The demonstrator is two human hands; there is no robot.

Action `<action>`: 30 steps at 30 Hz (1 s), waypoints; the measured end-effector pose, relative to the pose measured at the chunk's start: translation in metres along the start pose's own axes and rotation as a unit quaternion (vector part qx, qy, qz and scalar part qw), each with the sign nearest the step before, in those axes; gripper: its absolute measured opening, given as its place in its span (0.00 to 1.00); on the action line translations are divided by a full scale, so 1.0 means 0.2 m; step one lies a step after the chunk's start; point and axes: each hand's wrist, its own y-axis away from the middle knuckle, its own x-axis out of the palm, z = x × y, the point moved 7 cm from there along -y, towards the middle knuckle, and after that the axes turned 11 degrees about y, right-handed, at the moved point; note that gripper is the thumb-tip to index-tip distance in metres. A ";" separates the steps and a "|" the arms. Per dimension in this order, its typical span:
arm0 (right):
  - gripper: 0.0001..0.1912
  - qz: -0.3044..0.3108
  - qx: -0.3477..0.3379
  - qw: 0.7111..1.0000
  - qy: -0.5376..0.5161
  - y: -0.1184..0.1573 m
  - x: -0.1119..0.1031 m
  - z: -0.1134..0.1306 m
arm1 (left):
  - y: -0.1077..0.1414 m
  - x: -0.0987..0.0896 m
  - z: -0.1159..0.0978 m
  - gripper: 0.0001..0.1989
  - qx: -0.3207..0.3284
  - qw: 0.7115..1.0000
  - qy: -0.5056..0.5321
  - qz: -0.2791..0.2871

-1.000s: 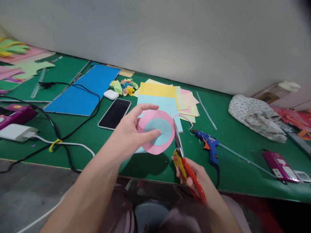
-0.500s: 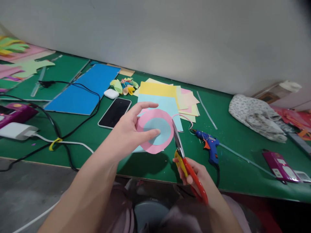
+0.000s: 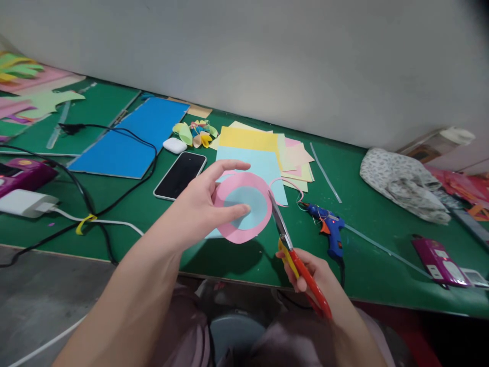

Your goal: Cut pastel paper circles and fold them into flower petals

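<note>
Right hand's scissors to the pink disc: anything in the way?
Nothing visible. The scissors in the right hand have their blade tips at the disc's right edge. The left hand grips the opposite side, its thumb over the blue circle, clear of the blades.

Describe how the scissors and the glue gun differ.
The scissors are held up in the right hand, while the glue gun lies on the green table. The scissors have red and yellow handles; the glue gun has a blue body and an orange trigger. Both are hand tools.
</note>
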 end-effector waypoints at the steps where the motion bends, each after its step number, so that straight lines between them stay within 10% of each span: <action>1: 0.38 0.001 0.005 1.000 -0.001 0.00 0.00 0.00 | 0.00 0.00 0.00 0.28 0.001 1.000 0.000 0.001; 30: 0.16 -0.003 0.103 0.994 0.041 0.10 -0.22 -0.09 | 0.01 0.03 0.01 0.26 -0.020 0.997 -0.041 0.057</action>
